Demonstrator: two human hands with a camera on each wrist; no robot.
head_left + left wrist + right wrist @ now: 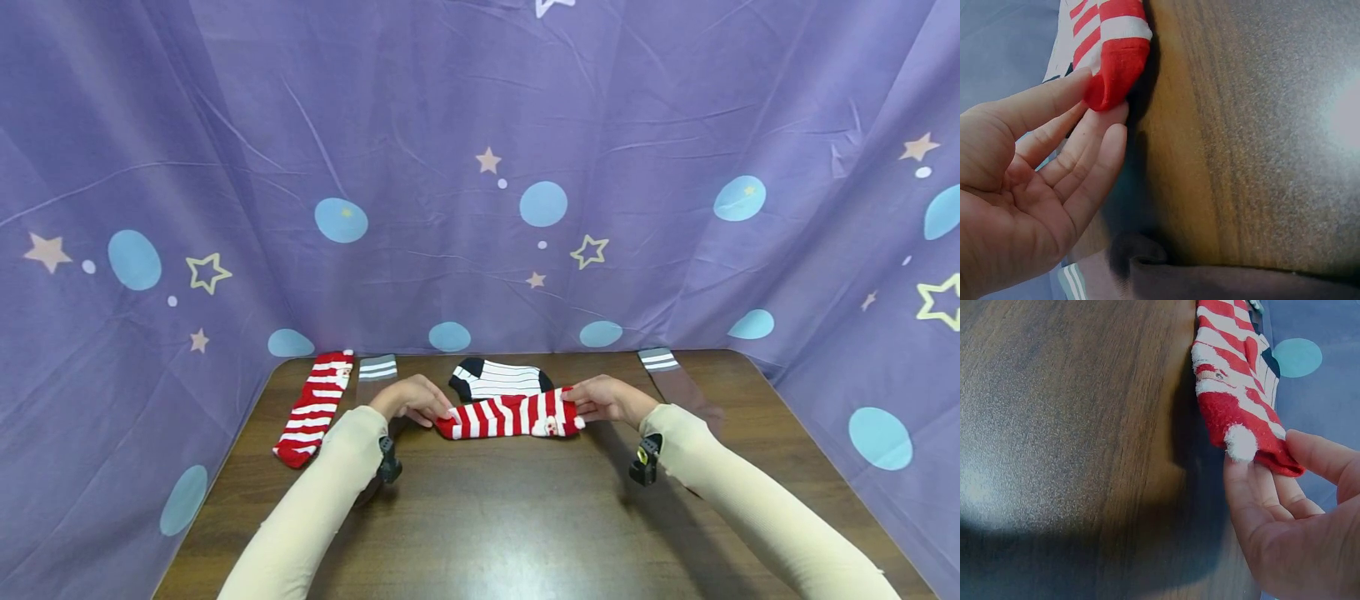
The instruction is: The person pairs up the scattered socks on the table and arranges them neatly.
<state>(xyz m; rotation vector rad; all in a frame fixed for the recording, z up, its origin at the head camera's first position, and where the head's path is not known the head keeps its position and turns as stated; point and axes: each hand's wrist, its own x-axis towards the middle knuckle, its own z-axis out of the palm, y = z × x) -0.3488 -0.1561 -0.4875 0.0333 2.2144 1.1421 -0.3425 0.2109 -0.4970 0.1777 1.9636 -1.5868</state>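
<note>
A red-and-white striped sock (501,418) with a Santa face is stretched sideways between the two hands. My left hand (417,398) pinches its red toe (1121,72) between thumb and fingers. At the cuff end, beside a white pompom (1240,443), my right hand (609,398) grips the fabric, thumb on one side and fingers beneath. Just behind the held sock lies a white ankle sock (506,379) with black lines, black toe and black heel, its near edge partly covered. A matching striped sock (311,410) lies flat at the left.
One brown sock (377,369) with a grey, white-striped cuff lies under my left arm, partly hidden. Another brown sock (678,385) lies at the right, partly behind my right arm. The wooden table (487,508) meets a purple patterned curtain (420,125) at its back and sides.
</note>
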